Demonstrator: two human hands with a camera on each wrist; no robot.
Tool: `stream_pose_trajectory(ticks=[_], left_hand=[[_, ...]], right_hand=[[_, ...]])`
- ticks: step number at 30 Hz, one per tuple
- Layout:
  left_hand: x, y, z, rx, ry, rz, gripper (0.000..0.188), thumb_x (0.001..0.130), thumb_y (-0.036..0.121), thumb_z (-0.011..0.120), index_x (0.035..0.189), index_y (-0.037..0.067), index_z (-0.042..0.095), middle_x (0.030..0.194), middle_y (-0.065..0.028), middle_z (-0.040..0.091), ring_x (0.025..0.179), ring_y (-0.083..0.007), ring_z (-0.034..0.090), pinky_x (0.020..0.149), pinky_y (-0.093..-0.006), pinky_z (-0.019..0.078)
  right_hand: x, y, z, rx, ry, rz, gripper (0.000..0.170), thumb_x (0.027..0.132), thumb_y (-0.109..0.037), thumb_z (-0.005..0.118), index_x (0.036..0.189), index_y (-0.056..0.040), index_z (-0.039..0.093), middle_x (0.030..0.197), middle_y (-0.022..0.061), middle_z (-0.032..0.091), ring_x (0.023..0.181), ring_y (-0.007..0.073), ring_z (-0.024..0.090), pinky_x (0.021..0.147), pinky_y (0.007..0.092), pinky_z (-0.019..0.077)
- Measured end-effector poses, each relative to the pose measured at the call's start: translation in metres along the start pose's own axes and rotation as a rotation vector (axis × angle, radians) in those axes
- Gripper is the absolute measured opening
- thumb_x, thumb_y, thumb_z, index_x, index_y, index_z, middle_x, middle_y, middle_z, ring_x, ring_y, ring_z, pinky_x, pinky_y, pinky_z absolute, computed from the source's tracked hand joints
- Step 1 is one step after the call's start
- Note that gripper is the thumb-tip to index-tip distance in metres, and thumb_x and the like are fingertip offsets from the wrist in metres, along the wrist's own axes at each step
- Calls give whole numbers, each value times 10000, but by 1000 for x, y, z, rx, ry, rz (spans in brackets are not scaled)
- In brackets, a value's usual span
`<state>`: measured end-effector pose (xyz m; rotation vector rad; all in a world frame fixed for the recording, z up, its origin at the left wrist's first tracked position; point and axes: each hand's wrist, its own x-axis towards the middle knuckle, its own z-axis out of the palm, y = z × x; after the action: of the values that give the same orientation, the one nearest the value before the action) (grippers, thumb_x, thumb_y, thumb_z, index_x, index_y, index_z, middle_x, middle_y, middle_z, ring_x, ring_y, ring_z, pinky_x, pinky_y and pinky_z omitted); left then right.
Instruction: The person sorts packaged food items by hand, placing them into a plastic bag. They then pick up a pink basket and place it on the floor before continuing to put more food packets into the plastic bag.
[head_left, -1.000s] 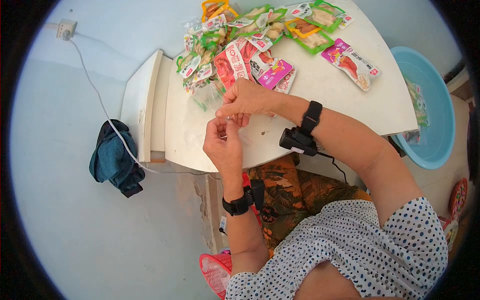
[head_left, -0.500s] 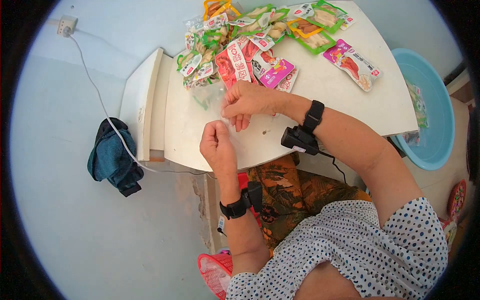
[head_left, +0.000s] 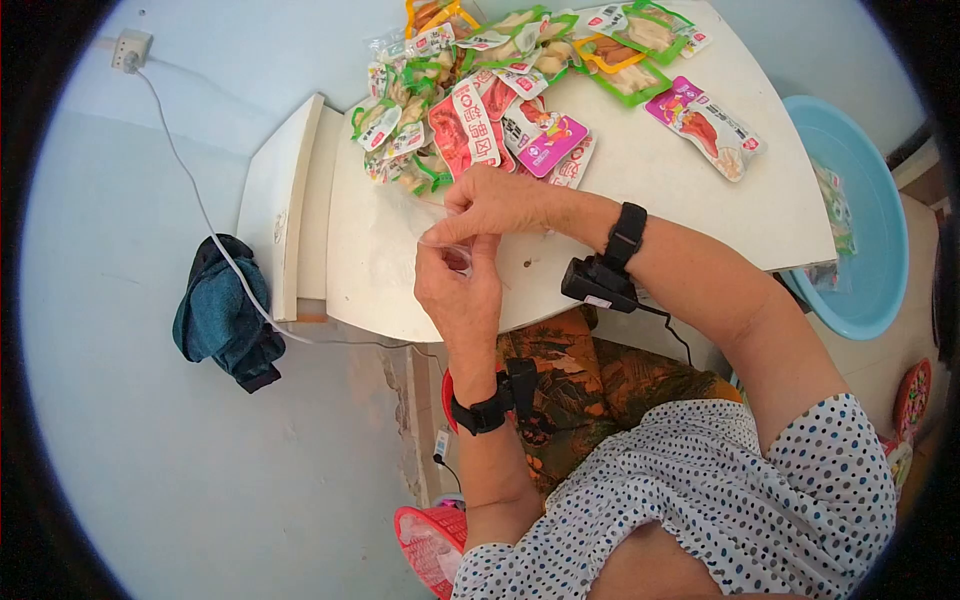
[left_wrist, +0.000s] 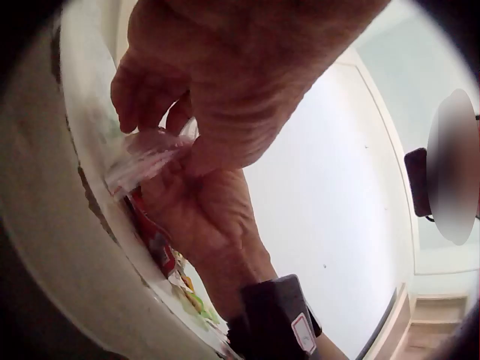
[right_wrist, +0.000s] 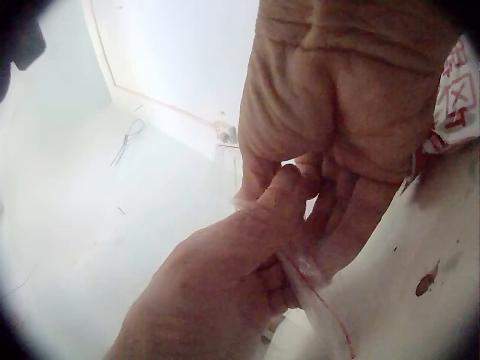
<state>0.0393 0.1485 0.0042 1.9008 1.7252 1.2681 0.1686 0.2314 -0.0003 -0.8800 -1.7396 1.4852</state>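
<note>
Clock positions are being read on the head view. Both hands are working near the centre, above the near edge of the smooth white table. The left hand is bending its fingers toward the thumb, nearly closed, and is pinching the thin, crinkled clear plastic. The right hand, just above at twelve o'clock from it, is curling its fingers over and is pinching the same film between thumb and fingertips (the exact grip is partly hiding behind the knuckles). The film is looking glossy and limp, spreading toward ten o'clock from the fingers; whether it is holding anything, I cannot tell.

Toward twelve o'clock, glossy green-edged packets are lying in an overlapping heap, their clear windows showing pale food. A flat red-and-white packet is resting at the heap's near side. A rounded purple-and-white packet is lying apart at one o'clock.

At between two and three o'clock, a round blue plastic basin is containing several packets. At six o'clock, a red openwork basket is holding whitish, translucent plastic. At nine o'clock, a dark teal cloth is hanging in soft folds.
</note>
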Motion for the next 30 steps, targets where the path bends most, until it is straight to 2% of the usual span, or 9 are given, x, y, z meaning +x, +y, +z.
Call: stream_pose_trajectory(ticks=[4,7,10,13,16,19,22,28,30], left_hand=[[-1,-2,-3,-16,6,16,242,899,194,702,996,-13,620,749,-42,614,670,-115,553,631,-269,464],[-1,-9,-4,-111,-21,-37,187,925,149,660,992,-21,621,756,-36,613,677,-105,546,626,-272,465],[-1,-7,-5,-127,-5,-79,165,929,118,645,996,-29,610,760,-27,611,676,-93,539,620,-268,465],[-3,-7,-4,-78,77,-93,181,918,104,651,1033,-22,589,756,-45,609,669,-100,551,618,-265,474],[-5,11,-10,-8,30,-90,283,892,84,671,1128,-7,545,736,-66,597,663,-113,568,622,-267,485],[-8,3,-12,39,3,-76,452,836,58,701,1229,12,483,748,-86,594,654,-144,588,619,-274,495],[-13,0,-11,114,-14,-19,543,789,5,675,1277,20,437,784,-95,584,673,-182,590,641,-310,499],[-17,-10,-5,315,120,202,542,770,-50,600,1281,17,434,814,-125,557,722,-270,577,702,-383,487],[-16,-9,-6,285,146,176,474,787,-45,613,1241,4,483,829,-132,574,706,-280,580,684,-377,490]], right_hand=[[-7,-6,2,264,-52,86,358,849,-303,754,665,-44,589,622,25,607,585,87,607,511,250,525],[-5,-5,4,283,-58,80,335,864,-289,743,696,-36,601,652,48,628,589,110,640,523,271,576],[-6,-6,5,294,-47,61,339,845,-295,748,698,-26,603,662,88,652,569,145,656,498,292,573],[-8,-12,3,224,-61,90,306,880,-271,720,731,-23,618,665,64,646,565,120,648,513,258,567],[-6,-8,2,173,-5,73,302,886,-266,710,738,-17,622,654,63,643,568,112,649,503,245,555],[-6,-6,2,252,17,72,322,892,-283,701,737,-10,632,649,69,644,551,115,643,499,240,547],[-4,-5,2,183,55,37,338,904,-290,682,742,3,641,662,86,655,542,131,648,503,247,548],[-7,-11,3,287,69,119,348,915,-281,660,749,24,642,679,96,663,564,156,671,514,256,553],[-7,-9,3,267,41,83,346,915,-278,662,751,26,642,679,95,662,561,156,670,516,256,553]])
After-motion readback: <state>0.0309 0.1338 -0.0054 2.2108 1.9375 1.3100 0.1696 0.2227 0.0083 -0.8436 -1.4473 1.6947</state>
